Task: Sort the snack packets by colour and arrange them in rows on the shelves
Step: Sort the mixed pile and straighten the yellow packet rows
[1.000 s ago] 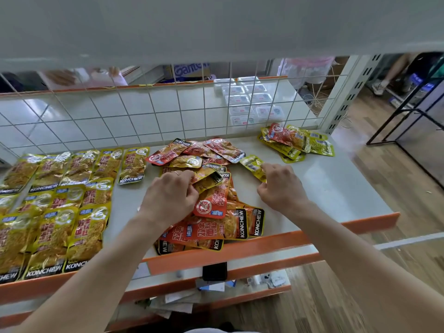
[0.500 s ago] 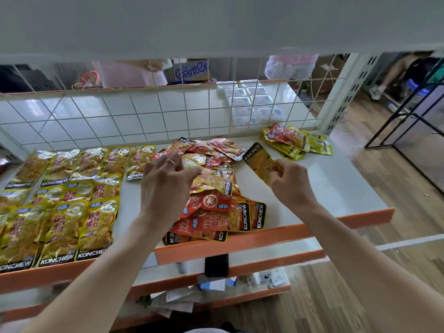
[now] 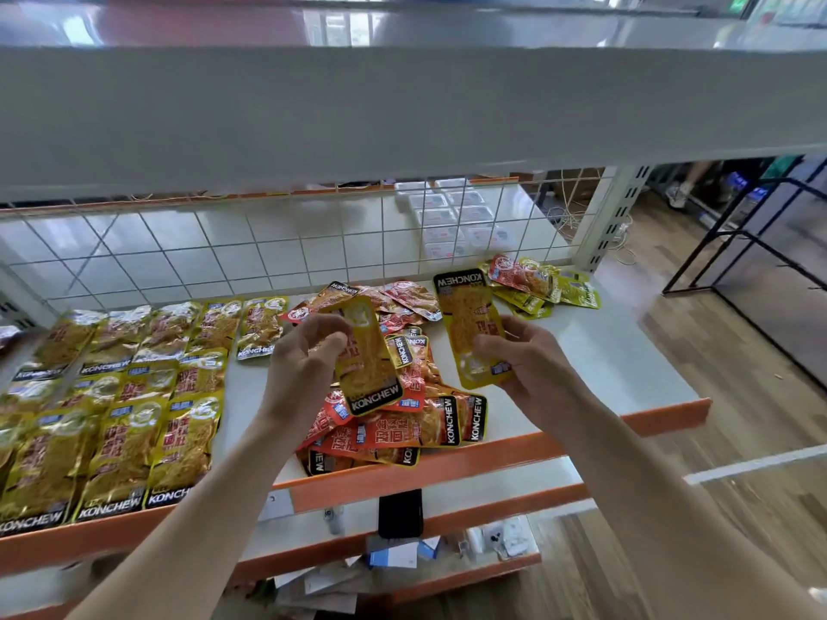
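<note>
- The left hand [image 3: 309, 364] pinches one yellow packet [image 3: 369, 364] by its upper part, lifted just above the mixed pile [image 3: 402, 422], with its KONCHEW band toward the person.
- The right hand [image 3: 532, 369] grips a second yellow packet [image 3: 470, 324] at its lower end, just right of the pile. Its band points away, so it sits reversed.
- Left of the pile lie the yellow rows [image 3: 121, 396], bands toward the front. The nearer rows stop short of the pile.
- The reversed packet probably wants turning first. Then both can be laid flat at a row's end, bands aligned with their neighbours.
- Right of the pile, further back, a small heap [image 3: 537, 284] of greenish-yellow and red packets lies on the white shelf [image 3: 626, 351].
</note>
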